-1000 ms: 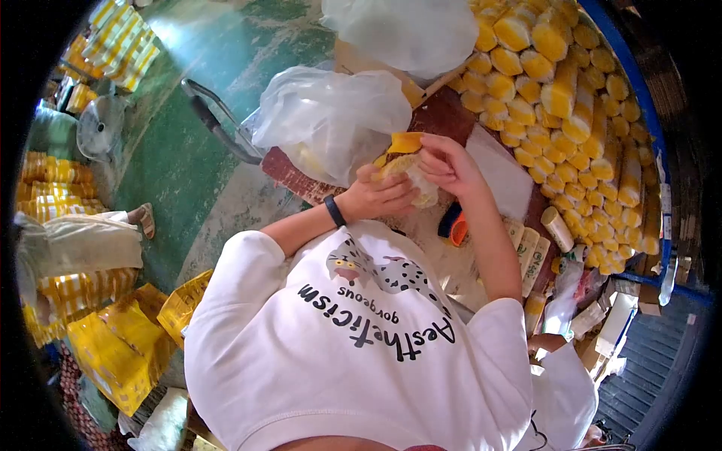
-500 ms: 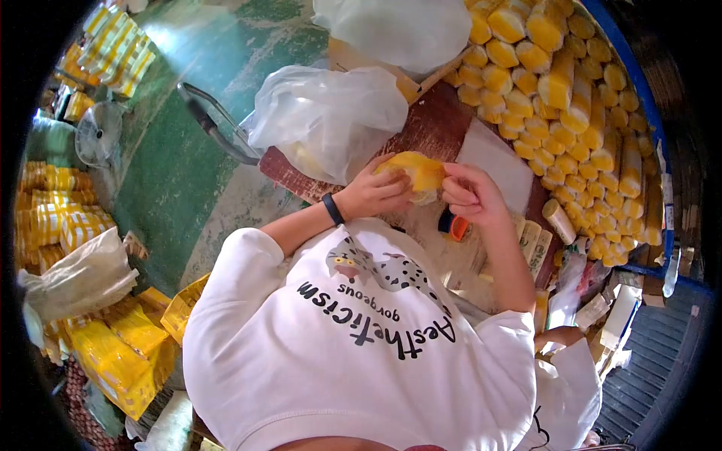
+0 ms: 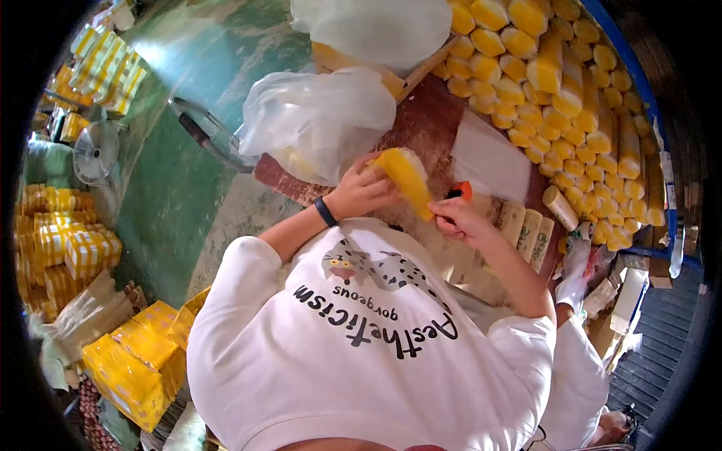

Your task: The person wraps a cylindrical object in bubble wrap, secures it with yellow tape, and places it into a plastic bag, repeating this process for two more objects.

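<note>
My left hand [image 3: 362, 189], with a dark band at the wrist, is wrapped round a roll of yellow tape [image 3: 406, 174] above the worn dark-red table [image 3: 429, 120]. A yellow strip runs down from the roll to my right hand [image 3: 462, 223], whose thumb and fingers pinch its lower end. Just behind my right hand lies an orange-and-black object [image 3: 462, 191], partly covered. Beyond my left hand stands a translucent plastic bag [image 3: 316, 120] with something yellowish inside.
Many yellow rolls [image 3: 556, 105] are stacked at the right within a blue frame. Pale tubes [image 3: 526, 233] lie near my right forearm. Yellow-wrapped parcels [image 3: 139, 361] and a fan [image 3: 95, 152] stand left. A black-handled metal bar [image 3: 197, 129] rises beside the bag.
My right hand has moved down and slightly right, drawing the yellow strip out. The roll has turned in my left hand, and the orange-and-black object now shows above my right hand.
</note>
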